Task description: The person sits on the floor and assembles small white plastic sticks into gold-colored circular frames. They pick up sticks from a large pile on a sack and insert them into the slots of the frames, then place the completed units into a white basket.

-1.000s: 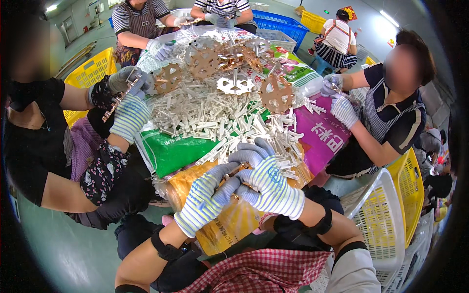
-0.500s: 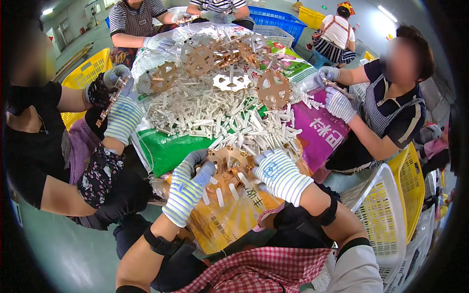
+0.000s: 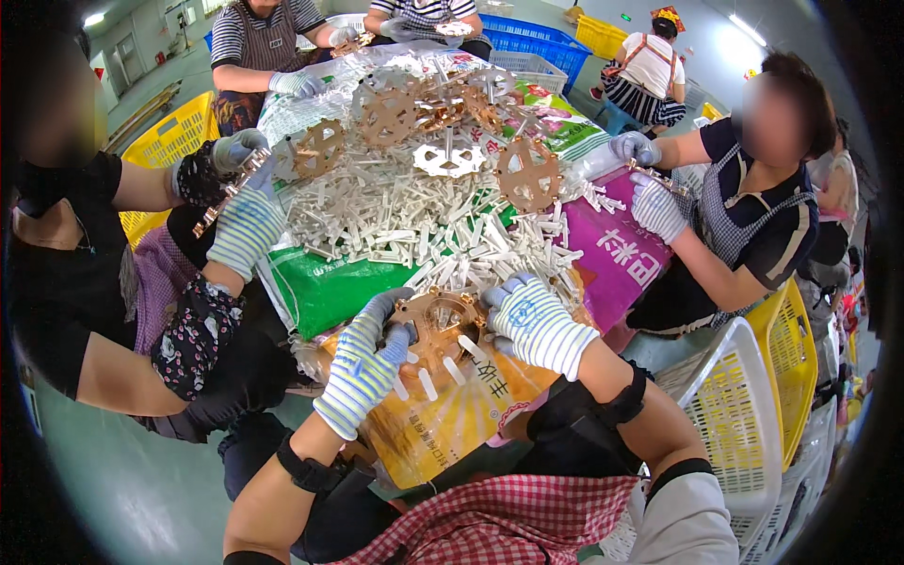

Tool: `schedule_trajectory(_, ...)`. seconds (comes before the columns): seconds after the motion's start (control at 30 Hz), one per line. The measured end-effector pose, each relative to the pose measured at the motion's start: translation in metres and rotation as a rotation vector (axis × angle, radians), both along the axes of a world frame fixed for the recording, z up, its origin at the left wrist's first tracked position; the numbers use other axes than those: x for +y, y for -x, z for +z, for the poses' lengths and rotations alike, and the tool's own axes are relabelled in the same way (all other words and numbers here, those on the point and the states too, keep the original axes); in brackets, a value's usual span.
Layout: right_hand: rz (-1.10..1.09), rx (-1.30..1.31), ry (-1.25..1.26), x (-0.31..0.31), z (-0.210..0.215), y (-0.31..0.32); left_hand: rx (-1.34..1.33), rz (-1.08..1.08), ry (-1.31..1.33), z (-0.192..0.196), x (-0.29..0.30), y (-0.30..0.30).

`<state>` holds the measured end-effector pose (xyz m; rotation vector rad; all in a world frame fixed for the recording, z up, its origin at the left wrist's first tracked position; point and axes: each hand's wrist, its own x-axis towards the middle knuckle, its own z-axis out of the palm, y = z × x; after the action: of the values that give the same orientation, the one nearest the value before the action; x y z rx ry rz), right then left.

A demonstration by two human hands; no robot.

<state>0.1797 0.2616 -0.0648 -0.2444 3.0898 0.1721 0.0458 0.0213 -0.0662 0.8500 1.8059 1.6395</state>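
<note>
A copper-coloured round metal plate [image 3: 443, 353] with cut-outs and small knobs round its rim is held up between my hands, its face tilted toward me. My left hand [image 3: 365, 363], in a striped grey-tipped glove, grips the plate's left edge, thumb in front. At its right edge are the closed fingers of my right hand [image 3: 541, 328], gloved alike; the fingertips are partly hidden. Several small white strips [image 3: 427, 384] show just below and in front of the plate, over a yellow printed sack [image 3: 414, 443]. Beyond it spreads a big heap of similar white strips [image 3: 377, 212].
More copper-coloured plates [image 3: 528, 175] stand and lie on the heap. Green sacking [image 3: 330, 290] and purple sacking [image 3: 617, 254] cover the table. Co-workers sit left, right and opposite, with gloved hands. A white basket [image 3: 730, 414] and a yellow crate [image 3: 791, 358] stand at my right.
The plate between my hands has tipped, so more of its face shows. My right hand has moved slightly up and left. The left co-worker's plate has shifted a little right.
</note>
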Motion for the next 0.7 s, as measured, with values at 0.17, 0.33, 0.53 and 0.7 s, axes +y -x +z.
schedule_trajectory(0.17,0.017,0.054,-0.031,0.004,-0.008,-0.001,-0.044,-0.01,-0.038,0.007,0.001,-0.004)
schedule_trajectory(0.33,0.046,0.023,0.018,0.004,0.0,0.0,-0.058,-0.013,0.0,0.01,-0.001,-0.003)
schedule_trajectory(0.53,-0.017,0.144,0.122,0.009,0.004,-0.003,-0.026,-0.002,-0.04,0.004,0.001,-0.004)
schedule_trajectory(0.7,-0.168,0.3,0.348,0.012,0.023,-0.005,-0.054,0.015,-0.071,0.007,0.004,-0.009)
